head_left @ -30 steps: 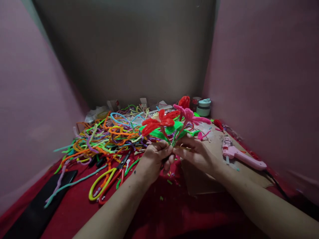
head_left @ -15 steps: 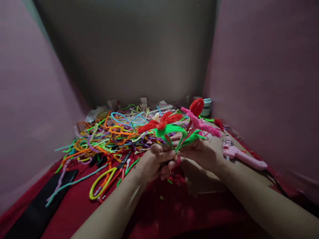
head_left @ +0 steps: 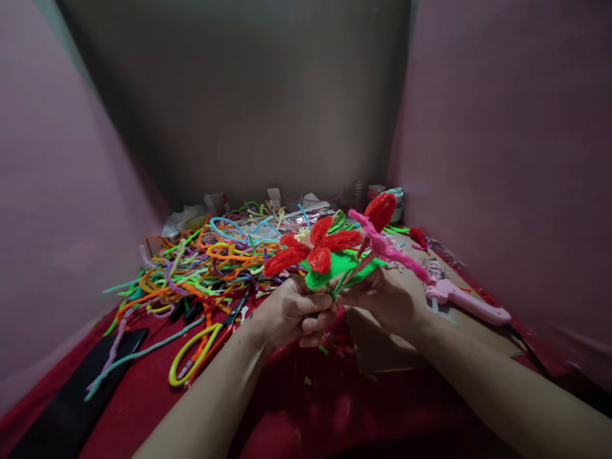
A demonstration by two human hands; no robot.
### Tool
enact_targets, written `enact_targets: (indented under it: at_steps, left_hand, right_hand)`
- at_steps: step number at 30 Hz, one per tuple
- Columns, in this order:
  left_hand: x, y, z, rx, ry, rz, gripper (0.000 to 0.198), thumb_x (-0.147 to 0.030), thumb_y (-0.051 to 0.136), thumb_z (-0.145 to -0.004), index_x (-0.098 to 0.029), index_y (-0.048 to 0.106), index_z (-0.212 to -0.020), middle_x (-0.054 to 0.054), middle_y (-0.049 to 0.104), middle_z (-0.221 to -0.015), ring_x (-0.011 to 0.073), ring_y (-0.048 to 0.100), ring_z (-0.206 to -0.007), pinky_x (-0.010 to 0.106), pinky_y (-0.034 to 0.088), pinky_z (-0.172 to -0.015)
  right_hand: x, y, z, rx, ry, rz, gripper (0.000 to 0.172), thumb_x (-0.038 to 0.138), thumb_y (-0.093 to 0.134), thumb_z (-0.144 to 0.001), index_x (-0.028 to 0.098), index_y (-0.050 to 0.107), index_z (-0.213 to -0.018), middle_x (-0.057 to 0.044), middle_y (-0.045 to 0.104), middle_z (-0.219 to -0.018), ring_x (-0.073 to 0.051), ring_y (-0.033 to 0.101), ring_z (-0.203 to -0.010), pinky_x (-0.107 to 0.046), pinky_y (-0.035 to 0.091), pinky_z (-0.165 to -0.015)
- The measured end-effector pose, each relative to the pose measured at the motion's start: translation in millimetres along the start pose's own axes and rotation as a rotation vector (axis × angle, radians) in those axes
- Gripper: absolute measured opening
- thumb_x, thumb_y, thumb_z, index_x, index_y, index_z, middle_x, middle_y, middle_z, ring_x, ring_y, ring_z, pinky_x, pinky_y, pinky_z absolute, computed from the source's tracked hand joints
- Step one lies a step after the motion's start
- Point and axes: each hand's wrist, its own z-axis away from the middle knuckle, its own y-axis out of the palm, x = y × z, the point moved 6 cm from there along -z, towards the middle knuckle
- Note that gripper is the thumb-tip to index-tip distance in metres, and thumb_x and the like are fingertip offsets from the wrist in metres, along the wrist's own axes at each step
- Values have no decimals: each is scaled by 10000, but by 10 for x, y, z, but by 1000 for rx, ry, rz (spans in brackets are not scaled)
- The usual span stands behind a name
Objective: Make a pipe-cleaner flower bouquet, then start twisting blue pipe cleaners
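A bunch of pipe-cleaner flowers is held up over the red cloth. It has an open red flower (head_left: 315, 247), a red bud (head_left: 380, 211), a pink flower (head_left: 389, 247) and green leaves (head_left: 335, 268). My left hand (head_left: 291, 312) is closed around the stems from the left. My right hand (head_left: 382, 296) pinches the same stems from the right, just under the leaves. The stems themselves are mostly hidden by my fingers.
A tangled heap of coloured pipe cleaners (head_left: 201, 261) covers the left back of the table. Yellow-handled scissors (head_left: 201, 347) lie in front of it, beside a black flat object (head_left: 71, 395). A pink glue gun (head_left: 466, 303) rests on brown cardboard (head_left: 382, 350) at the right. Small tubs (head_left: 394, 201) stand in the corner.
The bunch has tilted toward me, so the red flower now faces the camera. Both hands rose slightly and stayed closed on the stems.
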Motion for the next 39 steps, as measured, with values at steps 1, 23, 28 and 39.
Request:
enact_targets:
  at_steps: [1, 23, 28, 39]
  left_hand:
    - [6, -7, -4, 5, 2, -5, 160, -244, 655, -720, -131, 549, -679, -79, 376, -408, 23, 278, -319, 143, 322, -294]
    - [-263, 85, 116, -687, 689, -1302, 138, -201, 469, -838, -151, 576, -910, 54, 651, -787, 143, 596, -681, 252, 448, -650]
    - [-223, 97, 136, -756, 744, -1468, 133, -203, 452, -843, -173, 578, -874, 74, 636, -764, 181, 598, -705, 276, 437, -678]
    - [-257, -32, 185, -753, 718, -873, 123, -191, 570, -767, -215, 670, -833, 8, 655, -763, 142, 559, -677, 230, 428, -674]
  right_hand:
    - [-3, -5, 0, -5, -6, 2, 132, 255, 752, -632, 272, 703, -753, 20, 682, -706, -198, 640, -801, -365, 501, -762]
    - [113, -102, 7, -311, -7, 271, 133, 301, 671, -698, 236, 723, -803, 14, 702, -775, -171, 616, -755, -340, 459, -799]
    - [86, -53, 6, -312, -23, 220, 140, 292, 624, -746, 236, 721, -830, 7, 705, -837, -197, 616, -839, -352, 447, -849]
    - [22, -40, -40, -300, -37, 201, 135, 292, 642, -732, 267, 708, -847, 3, 700, -884, -206, 599, -923, -384, 441, -881]
